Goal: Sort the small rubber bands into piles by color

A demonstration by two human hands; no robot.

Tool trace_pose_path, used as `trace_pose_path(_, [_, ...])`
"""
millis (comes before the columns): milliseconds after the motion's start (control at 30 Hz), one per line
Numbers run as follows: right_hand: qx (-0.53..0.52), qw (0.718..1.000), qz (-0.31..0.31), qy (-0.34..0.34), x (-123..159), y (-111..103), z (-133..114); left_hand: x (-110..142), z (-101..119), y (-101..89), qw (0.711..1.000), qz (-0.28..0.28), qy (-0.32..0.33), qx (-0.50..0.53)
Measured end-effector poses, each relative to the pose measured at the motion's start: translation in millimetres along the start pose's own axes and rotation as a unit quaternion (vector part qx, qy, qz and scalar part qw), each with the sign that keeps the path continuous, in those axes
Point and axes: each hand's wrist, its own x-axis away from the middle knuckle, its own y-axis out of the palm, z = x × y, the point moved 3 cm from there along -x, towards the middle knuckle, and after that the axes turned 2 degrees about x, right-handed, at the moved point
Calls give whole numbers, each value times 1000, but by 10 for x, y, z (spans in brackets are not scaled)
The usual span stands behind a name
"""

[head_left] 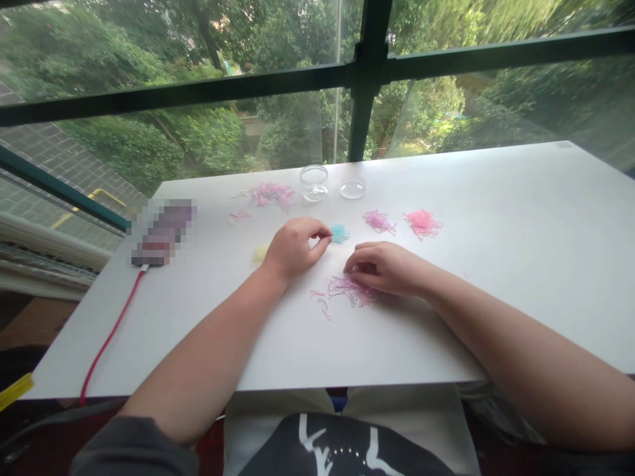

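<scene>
Table point(188, 344), white and smooth, standing against a dark green window frame point(365, 99) with trees beyond the glass. Small piles of thin pastel loops, probably rubber bands, lie around a person's two bare hands.

Four piles each show one colour and so look sorted: a yellow pile point(259, 254), partly hidden behind the left hand point(300, 248); a blue pile point(341, 233) at that hand's fingertips; and, farther right, a purple pile point(379, 222) beside a pink pile point(423, 224). Two piles of mingled pink and purple look unsorted: a near pile point(353, 292) at the right hand point(387, 268), with a few loose loops point(325, 309) just to its left, and a larger far pile point(272, 195) at the back left. Judging by these, the sorting seems well begun, with plenty left to separate.

The left thumb and forefinger nearly meet at the edge of the blue pile. The right hand is loosely curled, its fingertips down at the near pile. The loops are too small and soft in this view to tell whether either hand pinches one.

A clear jar point(314, 193) and a shallow clear lid point(352, 190) stand side by side at the back. On the left, a red cable point(116, 324) runs to a blurred-out object point(166, 231).
</scene>
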Motion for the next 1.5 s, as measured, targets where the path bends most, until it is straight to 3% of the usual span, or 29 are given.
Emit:
trace_pose_path(100, [6, 1000, -2, 8, -14, 11, 5, -75, -61, 26, 999, 17, -17, -30])
trace_pose_path(267, [11, 1000, -3, 21, -35, 10, -12, -120, -86, 96, 997, -4, -41, -60])
trace_pose_path(533, [11, 1000, -8, 20, -43, 17, -7, -97, -83, 91, 998, -2, -41, -50])
trace_pose_path(733, [20, 1000, -10, 11, -46, 42, -11, -79, -75, 145, 994, -32, -44, -100])
trace_pose_path(967, [20, 1000, 15, 6, -20, 35, 7, -9, 24, 69, 997, 8, -19, -73])
trace_pose_path(1233, [-39, 998, 49, 14, -5, 0, -5, 110, 262, 101, 992, -108, 66, 23])
trace_pose_path(1500, [-62, 997, 49, 25, -2, -28, -37, 131, 286, 114, 990, -112, 83, 38])
